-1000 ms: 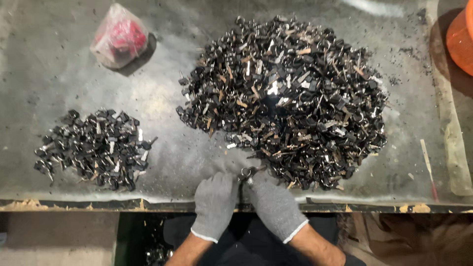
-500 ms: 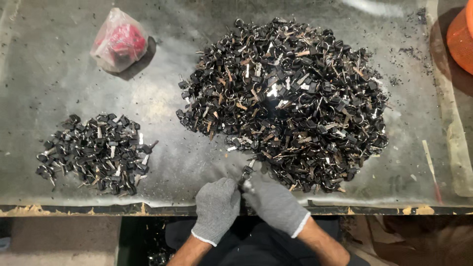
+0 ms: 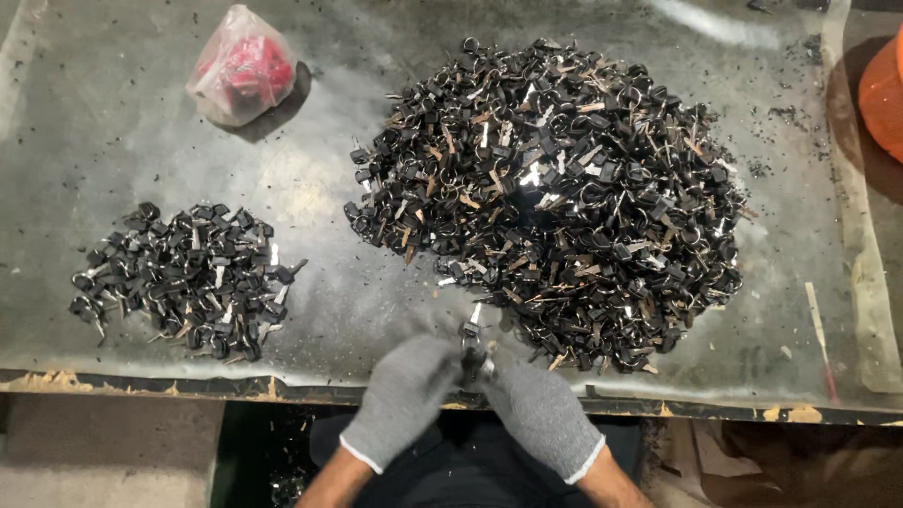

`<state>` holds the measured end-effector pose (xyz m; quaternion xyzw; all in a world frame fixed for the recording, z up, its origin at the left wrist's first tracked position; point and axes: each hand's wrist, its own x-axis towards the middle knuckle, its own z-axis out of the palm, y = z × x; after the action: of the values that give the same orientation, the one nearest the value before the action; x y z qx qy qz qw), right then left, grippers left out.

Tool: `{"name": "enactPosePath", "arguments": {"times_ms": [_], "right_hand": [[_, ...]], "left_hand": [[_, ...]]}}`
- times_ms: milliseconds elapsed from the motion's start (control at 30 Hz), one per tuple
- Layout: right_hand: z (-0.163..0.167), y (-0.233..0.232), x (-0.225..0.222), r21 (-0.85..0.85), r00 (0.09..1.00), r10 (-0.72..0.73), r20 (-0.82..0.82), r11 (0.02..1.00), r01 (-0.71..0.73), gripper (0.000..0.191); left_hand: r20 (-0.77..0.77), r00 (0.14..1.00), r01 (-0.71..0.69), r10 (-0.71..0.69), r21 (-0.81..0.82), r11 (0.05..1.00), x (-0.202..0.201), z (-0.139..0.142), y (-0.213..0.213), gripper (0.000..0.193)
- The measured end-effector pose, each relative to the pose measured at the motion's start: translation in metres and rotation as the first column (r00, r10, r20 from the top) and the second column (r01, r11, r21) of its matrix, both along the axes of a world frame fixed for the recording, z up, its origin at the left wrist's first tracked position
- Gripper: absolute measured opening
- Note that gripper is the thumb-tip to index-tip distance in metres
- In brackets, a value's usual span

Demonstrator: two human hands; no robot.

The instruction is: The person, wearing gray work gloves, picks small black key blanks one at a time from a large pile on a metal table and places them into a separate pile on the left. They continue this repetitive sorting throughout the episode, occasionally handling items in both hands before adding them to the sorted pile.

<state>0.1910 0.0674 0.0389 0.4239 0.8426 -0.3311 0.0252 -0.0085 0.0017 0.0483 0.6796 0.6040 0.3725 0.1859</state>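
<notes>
Black-headed key (image 3: 472,346) (small, stiff, probably light) sits pinched between 2 gloved hands, left hand (image 3: 406,393) and right hand (image 3: 538,412), at the table edge (image 3: 282,384); best gripped by its head.

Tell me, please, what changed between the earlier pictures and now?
Little changed. The left hand and right hand stay together at the table edge, both holding one small black key. The big pile, small pile and plastic bag stayed in place.
</notes>
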Motion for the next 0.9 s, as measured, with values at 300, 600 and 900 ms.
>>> {"name": "enactPosePath", "arguments": {"times_ms": [300,600,900], "right_hand": [[-0.002,-0.010,-0.015,-0.053,0.959,0.209,0.192,0.978,-0.203,0.028],[0.003,-0.005,-0.011,0.221,0.987,0.085,0.136,0.969,-0.114,0.022],[0.002,0.002,-0.036,0.365,0.997,-0.061,0.049,0.930,0.039,0.018]], "left_hand": [[-0.411,0.901,0.170,-0.139,0.039,0.985,-0.002,-0.016,0.059,0.032],[-0.113,0.971,-0.235,0.211,-0.282,0.930,0.009,-0.032,0.014,0.031],[-0.314,0.946,-0.134,0.078,-0.160,0.978,0.009,-0.047,0.016,0.017]]}}
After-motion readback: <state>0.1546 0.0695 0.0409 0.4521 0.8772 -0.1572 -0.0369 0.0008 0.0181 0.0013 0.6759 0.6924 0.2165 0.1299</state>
